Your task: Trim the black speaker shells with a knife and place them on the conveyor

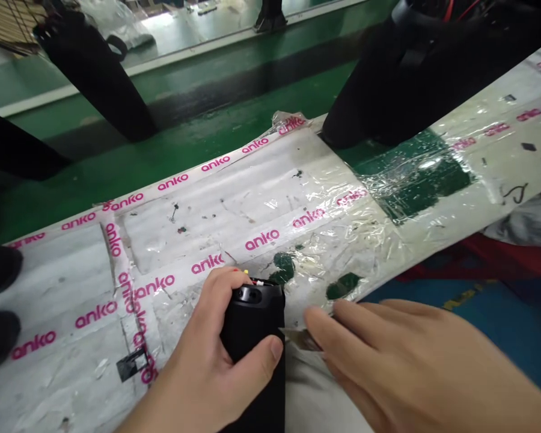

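My left hand [207, 361] is wrapped round the upper part of a black, tall tube-shaped housing [255, 322], with the thumb on the near face and the fingers at the top. Small coloured wires and a white connector [259, 282] show at its open top end, beside a glossy black inset with small holes. In my right hand [406, 361], a thin metal blade [300, 338] is pinched between thumb and fingers. Its tip is at the right edge of the housing; whether it touches cannot be seen. The blade's rear part is hidden by the fingers.
A bench top [234, 198] covered in plastic film and pink-lettered tape carries scraps and a black cut piece [133, 363]. Similar black housings [103, 78] stand beyond on a green surface; a large one [388, 78] has red wires. Something red [487, 255] lies below the right edge.
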`<state>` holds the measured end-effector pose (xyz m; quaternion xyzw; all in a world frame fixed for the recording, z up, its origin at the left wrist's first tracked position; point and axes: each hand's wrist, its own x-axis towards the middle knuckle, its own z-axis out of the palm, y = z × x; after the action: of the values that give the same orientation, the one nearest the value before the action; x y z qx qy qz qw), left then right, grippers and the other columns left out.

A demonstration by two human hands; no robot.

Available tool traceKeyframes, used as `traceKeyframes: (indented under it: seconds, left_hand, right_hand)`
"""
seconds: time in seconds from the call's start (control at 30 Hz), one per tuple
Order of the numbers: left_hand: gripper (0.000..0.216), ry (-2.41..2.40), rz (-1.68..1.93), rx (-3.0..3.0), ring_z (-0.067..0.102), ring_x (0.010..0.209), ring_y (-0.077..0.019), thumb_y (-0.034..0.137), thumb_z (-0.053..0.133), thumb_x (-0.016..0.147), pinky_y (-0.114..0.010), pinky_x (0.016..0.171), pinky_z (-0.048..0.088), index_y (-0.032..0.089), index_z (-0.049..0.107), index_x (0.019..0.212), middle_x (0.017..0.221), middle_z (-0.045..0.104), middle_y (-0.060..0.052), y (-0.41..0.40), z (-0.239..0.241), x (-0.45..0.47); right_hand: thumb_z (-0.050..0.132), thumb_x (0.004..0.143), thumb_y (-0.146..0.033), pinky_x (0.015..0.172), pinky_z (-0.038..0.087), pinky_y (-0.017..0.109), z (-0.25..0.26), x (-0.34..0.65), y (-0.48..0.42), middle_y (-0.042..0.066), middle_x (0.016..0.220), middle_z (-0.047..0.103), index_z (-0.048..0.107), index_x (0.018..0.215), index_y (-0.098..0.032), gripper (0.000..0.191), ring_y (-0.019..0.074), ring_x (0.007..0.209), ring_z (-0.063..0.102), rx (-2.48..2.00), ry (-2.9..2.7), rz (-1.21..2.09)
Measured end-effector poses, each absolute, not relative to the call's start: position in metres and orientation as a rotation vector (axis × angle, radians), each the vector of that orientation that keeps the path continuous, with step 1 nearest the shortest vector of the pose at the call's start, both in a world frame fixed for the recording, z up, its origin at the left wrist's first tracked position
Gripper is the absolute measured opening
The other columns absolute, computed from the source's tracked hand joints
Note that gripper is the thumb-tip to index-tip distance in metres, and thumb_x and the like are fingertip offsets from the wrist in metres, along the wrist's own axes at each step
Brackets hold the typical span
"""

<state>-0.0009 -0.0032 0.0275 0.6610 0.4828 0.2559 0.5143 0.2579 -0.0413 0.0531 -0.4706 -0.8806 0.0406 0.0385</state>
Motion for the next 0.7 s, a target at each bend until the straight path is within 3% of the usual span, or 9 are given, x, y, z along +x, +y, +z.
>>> traceKeyframes:
  seconds: [0.3,0.47,0.7]
  left_hand:
    - [0.052,1.184,0.597,1.480,0.058,0.117,-0.0274,0.022,0.077,0.092,-0.041,0.103,0.054,0.043,0.055,0.135,0.131,0.058,-0.001,-0.004,0.027,0.000]
    - [0.054,1.156,0.566,1.476,0.059,0.115,-0.0279,0.025,0.077,0.093,-0.047,0.110,0.052,0.045,0.053,0.137,0.135,0.055,-0.001,-0.005,0.027,0.000]
    - [0.056,1.172,0.523,1.558,0.060,0.116,-0.0270,0.022,0.074,0.094,-0.041,0.103,0.051,0.043,0.049,0.140,0.133,0.056,-0.001,0.001,0.030,0.000]
  right_hand:
    - [0.055,0.076,-0.008,0.058,0.024,0.038,0.026,0.227,-0.027,-0.005,0.071,0.058,0.046,0.120,-0.028,0.048,0.0181,0.053,0.052,-1.484,-2.499,0.196]
    - [0.061,0.060,-0.010,0.054,0.018,0.035,0.035,0.227,-0.023,-0.008,0.066,0.055,0.046,0.110,-0.029,0.056,0.0164,0.046,0.053,-1.520,-2.525,0.221]
    - [0.077,0.057,-0.015,0.046,0.006,0.033,0.061,0.217,0.005,-0.008,0.055,0.050,0.053,0.090,-0.027,0.043,0.0150,0.039,0.045,-1.576,-2.868,0.469]
